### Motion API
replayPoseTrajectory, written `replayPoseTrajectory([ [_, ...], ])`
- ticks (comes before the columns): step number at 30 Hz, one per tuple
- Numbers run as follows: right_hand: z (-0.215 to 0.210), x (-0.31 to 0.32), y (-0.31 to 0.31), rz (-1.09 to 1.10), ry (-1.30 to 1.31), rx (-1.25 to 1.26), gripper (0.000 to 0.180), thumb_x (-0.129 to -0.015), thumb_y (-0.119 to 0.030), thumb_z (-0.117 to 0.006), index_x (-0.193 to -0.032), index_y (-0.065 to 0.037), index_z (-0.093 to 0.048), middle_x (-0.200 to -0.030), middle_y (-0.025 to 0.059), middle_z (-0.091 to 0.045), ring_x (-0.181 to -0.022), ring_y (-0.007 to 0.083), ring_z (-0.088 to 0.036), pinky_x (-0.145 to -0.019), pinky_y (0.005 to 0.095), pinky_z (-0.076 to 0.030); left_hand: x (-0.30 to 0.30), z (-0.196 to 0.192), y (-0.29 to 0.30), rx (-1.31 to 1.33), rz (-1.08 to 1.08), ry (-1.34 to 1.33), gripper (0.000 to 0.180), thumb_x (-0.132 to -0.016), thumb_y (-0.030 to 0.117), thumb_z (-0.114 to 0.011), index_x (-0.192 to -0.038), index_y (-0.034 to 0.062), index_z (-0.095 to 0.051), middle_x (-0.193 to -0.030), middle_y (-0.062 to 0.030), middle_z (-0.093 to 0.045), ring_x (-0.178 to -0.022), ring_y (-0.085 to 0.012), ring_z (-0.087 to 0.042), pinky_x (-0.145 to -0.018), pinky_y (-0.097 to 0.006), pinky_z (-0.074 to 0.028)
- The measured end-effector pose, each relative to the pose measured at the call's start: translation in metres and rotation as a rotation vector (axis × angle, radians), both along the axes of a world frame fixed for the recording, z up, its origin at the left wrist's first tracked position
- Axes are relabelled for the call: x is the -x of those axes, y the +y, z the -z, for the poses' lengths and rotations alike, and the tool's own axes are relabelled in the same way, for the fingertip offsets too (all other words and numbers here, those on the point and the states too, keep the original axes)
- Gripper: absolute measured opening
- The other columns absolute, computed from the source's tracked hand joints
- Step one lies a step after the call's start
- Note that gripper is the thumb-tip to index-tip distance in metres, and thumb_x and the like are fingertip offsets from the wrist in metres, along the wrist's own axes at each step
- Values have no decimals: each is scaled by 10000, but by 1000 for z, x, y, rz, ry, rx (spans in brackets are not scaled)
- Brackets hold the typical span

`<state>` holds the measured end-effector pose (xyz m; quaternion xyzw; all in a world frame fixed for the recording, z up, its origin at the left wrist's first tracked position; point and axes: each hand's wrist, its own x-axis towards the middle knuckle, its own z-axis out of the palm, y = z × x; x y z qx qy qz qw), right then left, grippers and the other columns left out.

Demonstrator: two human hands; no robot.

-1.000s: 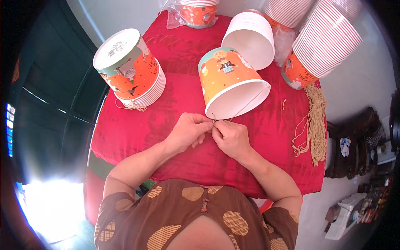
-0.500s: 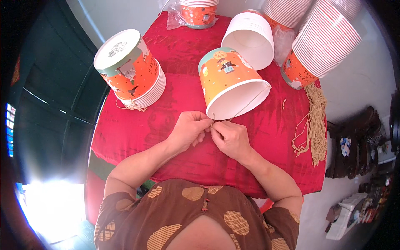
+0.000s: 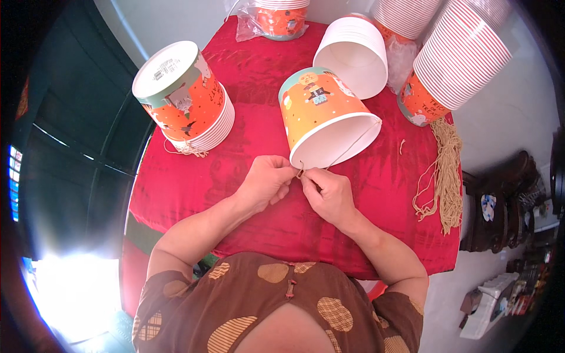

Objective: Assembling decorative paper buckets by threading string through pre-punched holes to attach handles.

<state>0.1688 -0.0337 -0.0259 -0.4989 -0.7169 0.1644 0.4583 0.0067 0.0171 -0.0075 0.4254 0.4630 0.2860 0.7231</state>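
An orange paper bucket (image 3: 326, 115) with a white rim lies on its side, its mouth toward me. A thin tan cord (image 3: 348, 150) crosses that mouth from the rim's right side to my fingers at the near rim. My left hand (image 3: 268, 181) pinches the cord at the left, fingers closed. Beside it, my right hand (image 3: 327, 191) is closed on the same cord, thumb and forefinger pressed together. A small loop of cord shows between the fingertips; its exact form is partly hidden by them.
Upside-down nested buckets (image 3: 185, 100) stand at the left on the red cloth (image 3: 194, 194). A white bucket (image 3: 353, 59) lies behind mine. Tall bucket stacks (image 3: 462, 56) rise at the back right, above a hanging bundle of tan cords (image 3: 444, 176). Another bucket (image 3: 282, 20) sits in clear plastic.
My right hand has shifted slightly to the right, and a small cord loop now shows between my fingertips. The bucket has moved slightly left.
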Motion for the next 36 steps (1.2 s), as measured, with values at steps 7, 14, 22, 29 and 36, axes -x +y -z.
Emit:
replayPoseTrajectory([
  [7,-1,-1,-1,51,-30,129,80,-818,-88,-603,-771,-25,-585,-656,164,-601,-592,325,-624,-520,406,-478,1,0,0,21,1,-29,120,-868,119,-631,-804,19,-613,-564,-13,-534,-370,-78,-470,-288,-205,-309],
  [14,-2,0,-1,69,14,136,86,-825,-97,-619,-783,-27,-593,-652,164,-604,-589,317,-631,-515,397,-480,2,-1,0,16,5,-42,124,-870,132,-638,-813,26,-606,-569,-10,-539,-376,-76,-477,-296,-200,-322],
  [22,-2,0,-3,51,57,86,58,-814,-74,-649,-834,-31,-614,-668,159,-618,-603,298,-647,-519,368,-493,2,1,0,3,23,-18,157,-886,165,-643,-829,28,-594,-574,-8,-543,-383,-71,-475,-306,-199,-327],
  [29,-2,1,-5,60,-5,22,60,-807,-75,-660,-837,-45,-618,-638,144,-605,-560,280,-634,-491,366,-486,3,1,-1,2,35,-34,145,-894,152,-636,-835,26,-591,-578,-11,-545,-388,-74,-478,-310,-198,-330],
  [36,-1,2,-4,36,-86,-94,60,-789,-61,-661,-803,-57,-603,-609,121,-582,-527,261,-611,-468,367,-470,3,3,-1,-9,56,-23,124,-886,121,-628,-841,11,-590,-613,-31,-558,-413,-80,-495,-318,-200,-347],
])
